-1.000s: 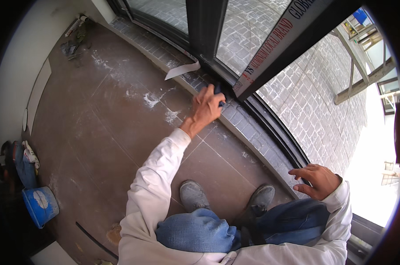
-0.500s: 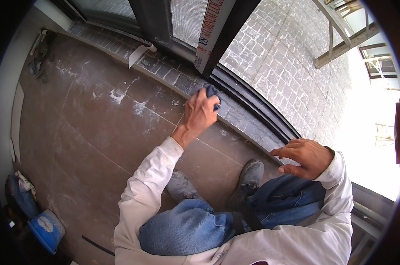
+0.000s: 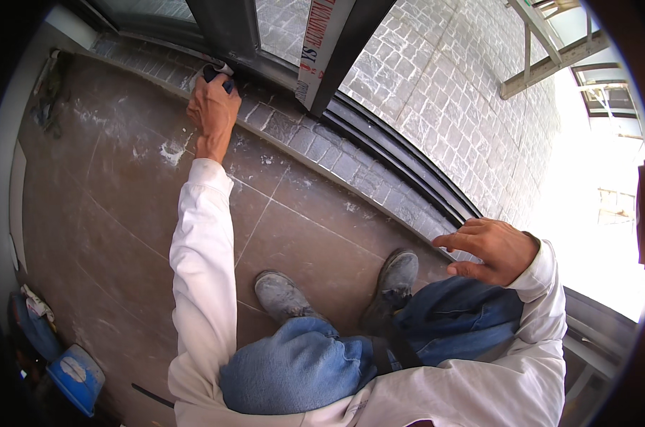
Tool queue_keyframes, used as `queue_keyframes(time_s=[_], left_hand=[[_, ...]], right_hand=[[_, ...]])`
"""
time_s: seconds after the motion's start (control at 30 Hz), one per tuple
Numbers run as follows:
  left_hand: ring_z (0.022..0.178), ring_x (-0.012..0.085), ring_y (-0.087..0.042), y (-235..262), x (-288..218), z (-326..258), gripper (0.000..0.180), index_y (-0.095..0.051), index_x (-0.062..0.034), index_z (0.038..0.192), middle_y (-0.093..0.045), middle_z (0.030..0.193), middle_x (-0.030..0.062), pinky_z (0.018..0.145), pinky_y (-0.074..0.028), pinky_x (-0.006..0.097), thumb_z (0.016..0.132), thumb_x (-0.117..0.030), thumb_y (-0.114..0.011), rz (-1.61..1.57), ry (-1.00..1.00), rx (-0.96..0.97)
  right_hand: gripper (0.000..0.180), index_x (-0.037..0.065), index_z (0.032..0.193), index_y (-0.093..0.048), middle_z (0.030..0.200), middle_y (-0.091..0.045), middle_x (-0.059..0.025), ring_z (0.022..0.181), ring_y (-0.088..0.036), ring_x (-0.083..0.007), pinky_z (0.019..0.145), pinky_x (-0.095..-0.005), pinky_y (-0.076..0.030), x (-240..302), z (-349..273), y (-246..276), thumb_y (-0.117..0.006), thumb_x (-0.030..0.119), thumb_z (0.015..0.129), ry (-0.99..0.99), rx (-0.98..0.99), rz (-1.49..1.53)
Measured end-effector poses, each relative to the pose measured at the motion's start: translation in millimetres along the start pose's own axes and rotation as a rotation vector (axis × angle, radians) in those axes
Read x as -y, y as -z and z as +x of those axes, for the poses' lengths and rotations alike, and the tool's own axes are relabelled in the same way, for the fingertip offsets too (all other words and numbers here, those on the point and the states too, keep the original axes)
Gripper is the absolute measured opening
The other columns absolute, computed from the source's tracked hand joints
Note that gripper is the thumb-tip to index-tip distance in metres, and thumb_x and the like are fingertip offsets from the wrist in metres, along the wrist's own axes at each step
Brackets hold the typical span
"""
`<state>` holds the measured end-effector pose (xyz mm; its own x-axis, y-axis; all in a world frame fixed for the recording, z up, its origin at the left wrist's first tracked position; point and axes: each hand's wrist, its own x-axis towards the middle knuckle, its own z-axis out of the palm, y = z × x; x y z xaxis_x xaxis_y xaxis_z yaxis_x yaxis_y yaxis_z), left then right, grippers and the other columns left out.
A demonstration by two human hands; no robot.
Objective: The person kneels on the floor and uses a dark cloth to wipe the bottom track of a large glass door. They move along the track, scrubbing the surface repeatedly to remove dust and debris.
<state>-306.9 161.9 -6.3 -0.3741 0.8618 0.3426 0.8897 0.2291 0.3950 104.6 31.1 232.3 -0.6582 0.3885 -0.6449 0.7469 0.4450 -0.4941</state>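
Note:
My left hand [image 3: 214, 110] is stretched out far to the left over the stone-block sill [image 3: 272, 122]. Its fingers are closed on a dark blue cloth [image 3: 228, 83], most of which is hidden by the hand. A bit of a white strip [image 3: 224, 67] shows just beyond the fingers, against the dark door frame [image 3: 230, 43]. My right hand [image 3: 492, 249] hangs near my right knee, beside the end of the black door track [image 3: 400, 160]. Its fingers are extended and apart, and nothing is in it.
Brown floor tiles [image 3: 151, 213] with white smears lie before the sill. A blue container [image 3: 78, 377] stands at lower left, and dark rags [image 3: 46, 107] lie by the left wall. Outside, a wooden trestle [image 3: 550, 67] stands on grey paving [image 3: 436, 85].
My left hand has moved with the cloth leftward and away along the sill, onto where the white strip lay. My right hand has stayed put. The view has shifted slightly.

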Motion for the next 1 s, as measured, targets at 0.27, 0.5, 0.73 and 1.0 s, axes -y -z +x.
queue_keyframes(time_s=[0.27, 0.5, 0.73, 1.0], left_hand=[[0.088, 0.0363, -0.064, 4.6, -80.1, -106.3, 0.014, -0.076, -0.0135, 0.089, -0.060, 0.093, 0.0161, 0.072, -0.053, 0.047, 0.076, -0.013, -0.080, -0.287, -0.361, 0.244], [0.090, 0.0335, -0.065, 10.0, -34.7, -58.1, 0.016, -0.076, -0.0142, 0.088, -0.061, 0.098, 0.0116, 0.071, -0.055, 0.045, 0.073, -0.014, -0.083, -0.208, -0.366, 0.134], [0.097, 0.0400, -0.067, 4.7, -13.5, -21.6, 0.026, -0.078, -0.0158, 0.103, -0.067, 0.109, 0.0202, 0.081, -0.054, 0.048, 0.086, -0.036, -0.075, -0.045, 0.011, 0.091], [0.091, 0.0382, -0.067, 10.1, -77.6, -86.7, 0.019, -0.077, -0.0107, 0.095, -0.066, 0.102, 0.0184, 0.075, -0.054, 0.046, 0.078, -0.017, -0.079, -0.229, -0.197, 0.273]], right_hand=[[0.048, -0.001, 0.130, -0.061, 0.096, -0.070, -0.0196, 0.096, -0.066, -0.0359, 0.087, -0.0459, -0.051, 16.6, 24.6, 11.6, -0.069, 0.028, 0.093, 0.062, 0.060, 0.022], [0.047, 0.000, 0.130, -0.061, 0.098, -0.070, -0.0197, 0.096, -0.066, -0.0362, 0.087, -0.0459, -0.051, 10.7, 18.3, 6.3, -0.069, 0.028, 0.093, 0.029, 0.041, 0.001], [0.048, -0.001, 0.131, -0.060, 0.100, -0.071, -0.0210, 0.097, -0.066, -0.0367, 0.088, -0.0469, -0.051, 2.5, 19.5, 5.9, -0.068, 0.028, 0.093, 0.064, 0.053, 0.041], [0.047, -0.001, 0.130, -0.060, 0.099, -0.070, -0.0211, 0.095, -0.066, -0.0374, 0.087, -0.0472, -0.051, 4.4, 27.2, 7.2, -0.067, 0.029, 0.094, 0.098, 0.093, 0.066]])
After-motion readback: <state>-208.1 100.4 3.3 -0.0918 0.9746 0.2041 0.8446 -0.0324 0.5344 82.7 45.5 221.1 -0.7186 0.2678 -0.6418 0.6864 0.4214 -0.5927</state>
